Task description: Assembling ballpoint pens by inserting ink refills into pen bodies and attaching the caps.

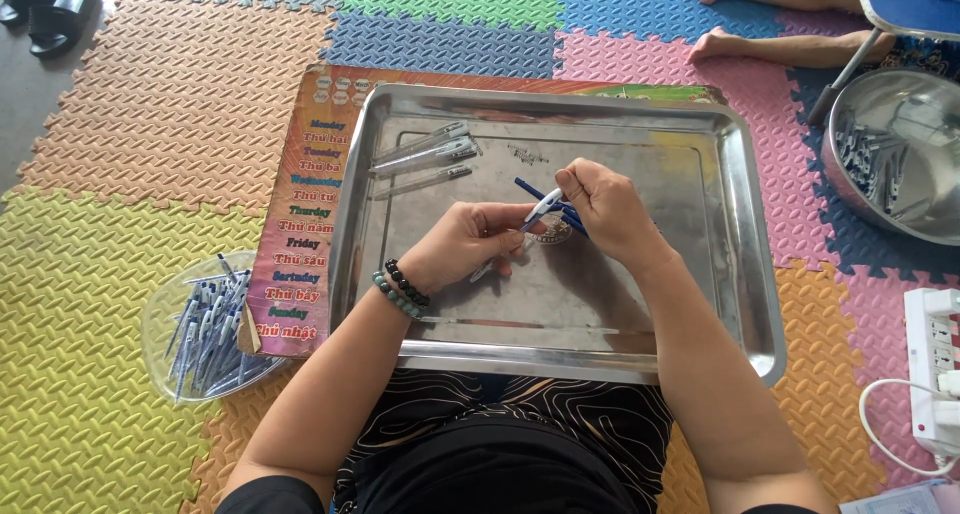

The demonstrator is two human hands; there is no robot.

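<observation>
My left hand [466,242] and my right hand [606,212] meet over the middle of a large steel tray [752,274]. Between them they hold a pen [540,212] with a white and clear barrel. My right hand also pinches several thin blue refills [530,188] that stick out to the left of its fingers. Three finished clear pens [425,154] lie side by side in the tray's far left corner. Beaded bracelets sit on my left wrist.
A clear round bowl [160,319] full of blue and white pen parts stands left of the tray. A steel bowl [850,104] with more parts sits at the right, near another person's bare feet [715,42]. A white power strip [932,359] lies at the right edge. Black sandals [45,9] rest top left.
</observation>
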